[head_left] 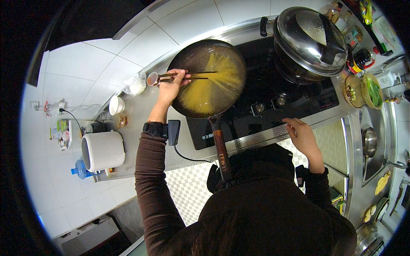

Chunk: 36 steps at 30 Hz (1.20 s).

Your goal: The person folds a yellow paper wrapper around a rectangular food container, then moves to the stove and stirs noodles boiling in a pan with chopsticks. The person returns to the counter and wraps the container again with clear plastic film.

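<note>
My left hand is closed round a pair of dark chopsticks and reaches over the left rim of a wide dark wok. Long yellow noodles fan out in the liquid in that wok, bunched together near the chopstick tips. The wok stands on the left part of a black glass cooktop, with its wooden handle pointing toward my body. Nothing is in my right hand, which hovers by the cooktop's front edge, fingers loosely stretched, nearest to two control knobs.
A large lidded pot occupies the back right of the cooktop. Further right are a bowl of chopped bits, a basket of green vegetables and a sink with a ladle. Left are a small cup, white bowls and a white appliance.
</note>
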Each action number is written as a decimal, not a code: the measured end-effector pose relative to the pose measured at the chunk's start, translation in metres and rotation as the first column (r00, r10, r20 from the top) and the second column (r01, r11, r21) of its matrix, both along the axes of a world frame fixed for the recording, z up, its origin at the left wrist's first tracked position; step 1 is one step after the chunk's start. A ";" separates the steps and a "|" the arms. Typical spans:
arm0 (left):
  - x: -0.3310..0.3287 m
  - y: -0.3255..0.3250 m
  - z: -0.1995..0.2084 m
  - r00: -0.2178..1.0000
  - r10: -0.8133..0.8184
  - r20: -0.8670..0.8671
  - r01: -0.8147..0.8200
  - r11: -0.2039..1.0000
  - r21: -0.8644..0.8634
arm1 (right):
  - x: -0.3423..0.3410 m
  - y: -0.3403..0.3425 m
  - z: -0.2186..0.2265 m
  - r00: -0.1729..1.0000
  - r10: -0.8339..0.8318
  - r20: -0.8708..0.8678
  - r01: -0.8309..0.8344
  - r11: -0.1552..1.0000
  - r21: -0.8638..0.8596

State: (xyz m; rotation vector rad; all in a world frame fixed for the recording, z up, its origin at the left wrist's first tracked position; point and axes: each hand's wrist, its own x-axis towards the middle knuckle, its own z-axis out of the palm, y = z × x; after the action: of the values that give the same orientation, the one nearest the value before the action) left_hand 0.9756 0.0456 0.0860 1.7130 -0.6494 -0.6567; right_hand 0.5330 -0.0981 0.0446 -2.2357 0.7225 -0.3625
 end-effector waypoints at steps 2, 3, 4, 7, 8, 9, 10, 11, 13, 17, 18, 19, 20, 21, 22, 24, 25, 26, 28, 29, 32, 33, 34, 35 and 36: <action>0.000 0.007 0.007 0.999 -0.033 -0.010 0.034 0.998 0.052 | 0.001 0.000 0.000 1.000 0.001 -0.016 -0.001 1.000 -0.002; 0.001 0.010 0.010 0.999 -0.049 -0.018 0.051 0.996 0.073 | 0.001 0.000 0.000 1.000 0.002 -0.025 -0.002 1.000 -0.003; 0.001 0.013 0.014 0.999 -0.053 -0.012 0.054 0.995 0.080 | 0.001 0.000 0.000 1.000 0.002 -0.030 -0.002 1.000 0.001; 0.005 0.024 0.023 0.999 -0.037 0.010 0.036 0.994 0.099 | 0.003 0.000 0.001 0.999 0.011 -0.039 -0.011 1.000 -0.001; 0.006 0.027 0.026 0.999 -0.034 0.019 0.032 0.995 0.097 | 0.004 0.000 0.001 0.999 0.016 -0.037 -0.017 1.000 -0.012; 0.008 0.030 0.029 0.999 -0.031 0.029 0.028 0.995 0.096 | 0.005 0.000 0.001 0.999 0.022 -0.034 -0.022 1.000 -0.022; 0.009 0.034 0.032 0.999 -0.029 0.031 0.026 0.996 0.089 | 0.006 0.000 0.001 0.999 0.024 -0.042 -0.025 0.999 -0.023; 0.011 0.038 0.036 0.997 -0.035 0.065 0.028 0.994 0.110 | 0.007 0.000 0.001 0.998 0.025 -0.050 -0.027 0.999 -0.024; 0.013 0.046 0.041 0.997 -0.029 0.071 0.019 0.989 0.145 | 0.009 0.000 0.000 0.998 0.029 -0.052 -0.031 0.999 -0.029; 0.014 0.058 0.055 0.994 0.005 0.108 -0.025 0.983 0.183 | 0.013 0.001 -0.001 0.998 0.041 -0.055 -0.043 0.999 -0.033; 0.014 0.061 0.060 0.993 0.030 0.114 -0.051 0.981 0.186 | 0.014 0.001 -0.001 0.996 0.039 -0.078 -0.041 0.999 -0.018; 0.015 0.064 0.066 0.992 0.055 0.114 -0.080 0.970 0.231 | 0.014 0.001 0.000 0.996 0.048 -0.070 -0.050 0.998 -0.027; 0.016 0.066 0.072 0.991 0.096 0.089 -0.114 0.967 0.226 | 0.015 0.000 0.000 0.995 0.053 -0.079 -0.055 0.998 -0.025; 0.017 0.068 0.077 0.989 0.138 0.061 -0.148 0.964 0.221 | 0.016 0.000 0.001 0.994 0.057 -0.091 -0.059 0.998 -0.021; 0.018 0.070 0.081 0.984 0.173 0.037 -0.177 0.962 0.210 | 0.016 0.000 0.001 0.995 0.058 -0.084 -0.060 0.998 -0.025; 0.019 0.072 0.083 0.978 0.201 0.055 -0.208 0.936 0.285 | 0.018 0.000 0.002 0.995 0.054 -0.078 -0.056 0.998 -0.026; 0.019 0.072 0.081 0.980 0.195 0.027 -0.193 0.927 0.323 | 0.018 0.000 0.003 0.996 0.056 -0.073 -0.058 0.998 -0.031; 0.020 0.071 0.079 0.983 0.182 0.005 -0.173 0.920 0.352 | 0.019 0.001 0.003 0.996 0.054 -0.072 -0.056 0.998 -0.031; 0.020 0.064 0.064 0.971 0.211 -0.108 -0.167 0.932 0.322 | 0.019 0.001 0.004 0.996 0.053 -0.070 -0.055 0.998 -0.031; 0.018 0.058 0.053 0.967 0.219 -0.132 -0.177 0.946 0.273 | 0.019 0.001 0.004 0.996 0.053 -0.066 -0.055 0.998 -0.031; 0.021 0.045 0.034 0.938 0.231 -0.259 -0.181 0.962 0.203 | 0.017 0.001 0.005 0.994 0.041 -0.099 -0.041 0.999 0.010; 0.021 0.039 0.028 0.917 0.249 -0.311 -0.207 0.965 0.161 | 0.016 0.001 0.006 0.991 0.030 -0.133 -0.024 0.999 0.046; 0.021 0.033 0.023 0.894 0.264 -0.363 -0.235 0.964 0.121 | 0.015 0.001 0.007 0.993 0.034 -0.109 -0.032 0.999 0.022; 0.023 0.024 0.018 0.860 0.295 -0.416 -0.276 0.955 0.106 | 0.015 0.001 0.007 0.994 0.034 -0.101 -0.032 0.999 0.013; 0.022 0.015 0.014 0.844 0.309 -0.439 -0.298 0.950 0.095 | 0.014 0.000 0.008 0.993 0.026 -0.113 -0.023 0.999 0.024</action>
State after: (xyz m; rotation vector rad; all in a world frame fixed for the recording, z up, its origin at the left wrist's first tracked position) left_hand 0.9979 0.0607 0.0995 1.5615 -0.0386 -0.7983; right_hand 0.5468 -0.0977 0.0526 -2.2558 0.7535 -0.2162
